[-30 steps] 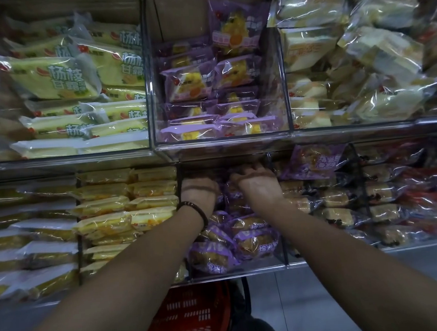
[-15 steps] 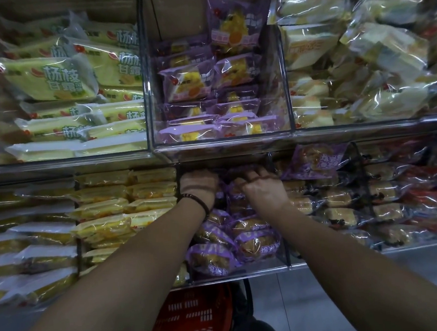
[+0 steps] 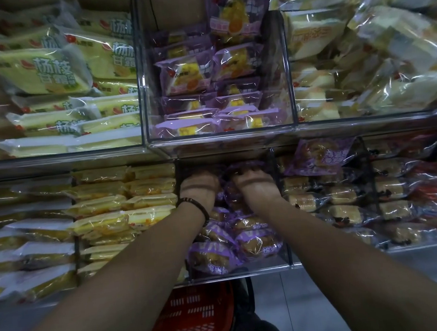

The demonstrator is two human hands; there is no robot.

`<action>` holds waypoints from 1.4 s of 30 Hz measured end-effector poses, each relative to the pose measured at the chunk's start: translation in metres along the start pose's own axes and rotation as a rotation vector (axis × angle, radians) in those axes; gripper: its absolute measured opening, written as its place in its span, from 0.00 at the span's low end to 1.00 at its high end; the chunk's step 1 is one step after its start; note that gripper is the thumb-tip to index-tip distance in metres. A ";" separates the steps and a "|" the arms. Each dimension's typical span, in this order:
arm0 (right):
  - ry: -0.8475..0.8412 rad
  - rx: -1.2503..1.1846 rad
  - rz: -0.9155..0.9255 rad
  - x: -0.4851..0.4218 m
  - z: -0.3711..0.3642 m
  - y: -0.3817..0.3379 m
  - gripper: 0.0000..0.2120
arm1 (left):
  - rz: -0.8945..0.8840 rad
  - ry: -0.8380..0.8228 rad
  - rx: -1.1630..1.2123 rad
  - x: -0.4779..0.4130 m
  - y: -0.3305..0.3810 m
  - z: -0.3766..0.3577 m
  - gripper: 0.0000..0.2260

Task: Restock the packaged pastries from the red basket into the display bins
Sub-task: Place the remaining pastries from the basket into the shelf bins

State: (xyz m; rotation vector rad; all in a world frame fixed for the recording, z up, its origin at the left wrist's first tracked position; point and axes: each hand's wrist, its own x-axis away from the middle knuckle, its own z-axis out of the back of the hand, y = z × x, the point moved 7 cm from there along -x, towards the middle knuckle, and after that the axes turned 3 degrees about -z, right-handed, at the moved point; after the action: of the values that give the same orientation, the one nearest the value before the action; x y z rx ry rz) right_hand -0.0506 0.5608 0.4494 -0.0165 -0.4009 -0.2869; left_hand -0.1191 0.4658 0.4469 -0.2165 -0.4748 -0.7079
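Note:
Both my arms reach into the clear lower middle bin (image 3: pixel 285 252), which holds several purple-wrapped pastries (image 3: pixel 256 244). My right hand (image 3: pixel 257 188) is deep at the back of the bin, its fingers curled on a purple pastry packet (image 3: pixel 242 166) at the top of the pile. To its left, my left hand (image 3: pixel 199 189), with a dark bead bracelet on the wrist, is pushed in beside it; its fingers are hidden in the dark back of the bin. The red basket (image 3: pixel 196 317) stands on the floor below, between my forearms.
An upper bin (image 3: pixel 222 136) of purple and yellow packets juts out just above my hands. Yellow packets (image 3: pixel 125 202) fill the bin to the left, and brown and red packets (image 3: pixel 347 201) fill the bins to the right. Grey floor lies below.
Both hands stay in the same bin and shift only slightly; the right hand's fingers have sunk a little further behind the purple packets.

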 end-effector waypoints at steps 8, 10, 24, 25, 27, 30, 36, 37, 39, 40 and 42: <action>0.185 -0.018 -0.002 0.042 0.017 0.013 0.24 | -0.206 0.177 -0.039 0.029 0.003 0.016 0.24; 0.149 -0.008 0.025 0.054 0.011 0.011 0.16 | -0.317 0.114 -0.054 0.037 0.009 0.017 0.11; -0.157 -0.064 -0.115 0.044 -0.019 0.002 0.16 | -0.287 -0.064 -0.131 0.055 0.006 -0.014 0.15; -0.161 -0.034 -0.114 0.043 -0.019 0.002 0.17 | -0.280 -0.058 -0.145 0.056 0.006 -0.013 0.15; -0.156 0.010 -0.121 0.043 -0.018 0.002 0.16 | -0.265 -0.059 -0.176 0.058 0.007 -0.013 0.15; -0.134 0.053 -0.120 0.045 -0.013 -0.003 0.14 | -0.227 -0.072 -0.245 0.059 0.008 -0.013 0.16; 0.036 0.120 -0.104 0.056 0.019 0.001 0.12 | -0.111 -0.022 -0.384 0.058 0.012 -0.007 0.13; 0.037 0.124 -0.101 0.057 0.023 0.003 0.12 | -0.101 -0.005 -0.388 0.057 0.013 -0.007 0.13; 0.047 0.120 -0.098 0.059 0.028 0.005 0.13 | -0.094 0.047 -0.355 0.053 0.016 -0.007 0.14; 0.050 0.113 -0.104 0.060 0.030 0.006 0.14 | -0.090 0.068 -0.315 0.051 0.017 -0.007 0.14; 0.033 0.096 -0.121 0.062 0.029 0.007 0.15 | -0.081 0.069 -0.225 0.050 0.018 -0.010 0.14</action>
State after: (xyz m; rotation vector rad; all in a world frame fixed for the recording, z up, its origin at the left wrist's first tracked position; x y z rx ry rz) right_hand -0.0052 0.5523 0.5001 0.1069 -0.3831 -0.3868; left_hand -0.0712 0.4470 0.4623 -0.3839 -0.3393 -0.8463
